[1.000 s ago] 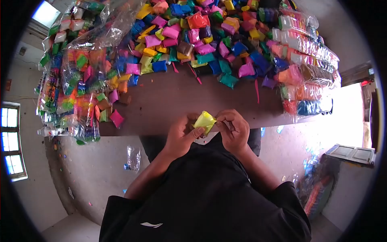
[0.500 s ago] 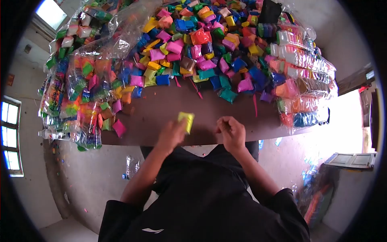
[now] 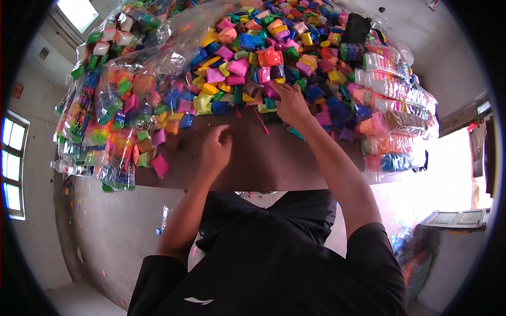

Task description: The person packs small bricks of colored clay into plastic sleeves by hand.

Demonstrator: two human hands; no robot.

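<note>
My right hand [image 3: 293, 107] reaches over the front of a large heap of small, soft, coloured packets [image 3: 237, 67]. Its stretched fingers touch a magenta packet [image 3: 271, 90], and some fingertips are hidden behind the hand. Just left of it lies a brown packet [image 3: 252, 88]. My left hand [image 3: 217, 149] hovers above the brown table [image 3: 253, 163], fingers loosely curled and a gap between thumb and forefinger. No packet shows in it. Nearest on its left is a pink packet [image 3: 159, 165] by the table's front edge.
Clear plastic bags of coloured packets [image 3: 113, 121] pile up on the left. Long clear sleeves of packets [image 3: 392, 108] are stacked on the right. A black pouch [image 3: 356, 29] lies at the back right. Pink strips [image 3: 263, 125] lie on the table at the heap's front.
The yellow packet that my left hand held is gone from it, and that hand moved slightly away from me. My right hand moved forward from the table's front to the heap.
</note>
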